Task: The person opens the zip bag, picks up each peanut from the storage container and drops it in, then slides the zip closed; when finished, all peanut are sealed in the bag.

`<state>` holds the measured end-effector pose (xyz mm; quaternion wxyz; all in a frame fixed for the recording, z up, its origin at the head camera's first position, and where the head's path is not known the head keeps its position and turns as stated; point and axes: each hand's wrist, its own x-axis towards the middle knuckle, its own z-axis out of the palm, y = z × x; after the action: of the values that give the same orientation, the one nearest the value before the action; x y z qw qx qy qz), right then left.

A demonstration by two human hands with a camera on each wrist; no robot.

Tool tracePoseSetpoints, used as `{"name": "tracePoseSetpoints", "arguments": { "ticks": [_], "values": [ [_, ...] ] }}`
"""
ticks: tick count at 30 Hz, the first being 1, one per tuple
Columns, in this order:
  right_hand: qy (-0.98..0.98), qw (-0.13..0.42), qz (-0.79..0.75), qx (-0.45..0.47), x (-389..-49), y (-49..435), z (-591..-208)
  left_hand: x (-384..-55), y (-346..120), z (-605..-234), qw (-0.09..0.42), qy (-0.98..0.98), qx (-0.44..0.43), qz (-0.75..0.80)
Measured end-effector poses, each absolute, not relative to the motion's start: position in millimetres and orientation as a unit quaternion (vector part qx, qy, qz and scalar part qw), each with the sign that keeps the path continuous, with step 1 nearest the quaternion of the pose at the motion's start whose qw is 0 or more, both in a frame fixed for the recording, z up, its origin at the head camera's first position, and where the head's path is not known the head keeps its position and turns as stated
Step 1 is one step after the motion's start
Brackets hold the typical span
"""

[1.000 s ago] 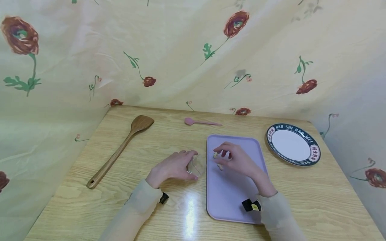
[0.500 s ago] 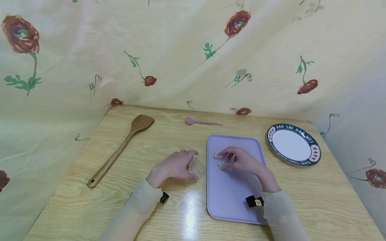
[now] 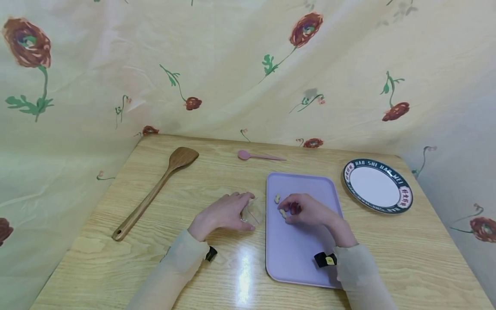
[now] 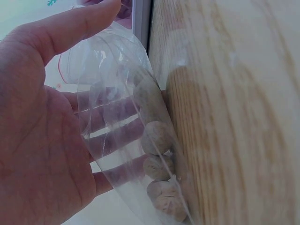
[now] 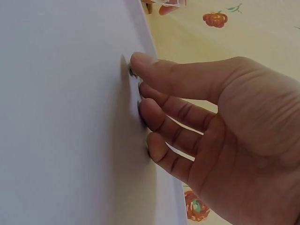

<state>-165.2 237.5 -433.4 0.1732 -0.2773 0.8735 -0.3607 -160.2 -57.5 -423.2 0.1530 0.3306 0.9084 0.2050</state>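
Observation:
In the head view my left hand (image 3: 225, 215) holds a clear plastic bag (image 3: 252, 214) on the table, left of the purple tray (image 3: 298, 254). Up close, the thumb lies over the bag and the fingers pass behind it; several tan, wrinkled peanuts (image 4: 159, 140) show through the film. My right hand (image 3: 310, 210) is low over the tray, its thumb and index finger closed around one peanut (image 3: 283, 213). Another peanut (image 3: 277, 198) lies just beyond the fingertips. From the right wrist, the fingertips (image 5: 143, 65) meet the tray surface and hide the peanut between them.
A wooden spatula (image 3: 155, 193) lies on the left of the table. At the back is a pink spoon (image 3: 261, 156). To the tray's right sits a white plate with a dark lettered rim (image 3: 350, 189). Flowered cloth (image 3: 217, 77) hangs behind the table.
My right hand drew back to the right, uncovering both peanuts, then came down and left to the nearer one. My left hand and the bag have stayed in place.

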Motion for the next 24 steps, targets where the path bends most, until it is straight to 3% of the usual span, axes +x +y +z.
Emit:
{"name": "tracePoseSetpoints", "arguments": {
  "ticks": [24],
  "values": [
    [0.885, 0.164, -0.347, -0.264, -162.1, 232.5, -427.9, -159.8, -56.5, -423.4, 0.155, 0.909, 0.327, 0.206]
  ]
}}
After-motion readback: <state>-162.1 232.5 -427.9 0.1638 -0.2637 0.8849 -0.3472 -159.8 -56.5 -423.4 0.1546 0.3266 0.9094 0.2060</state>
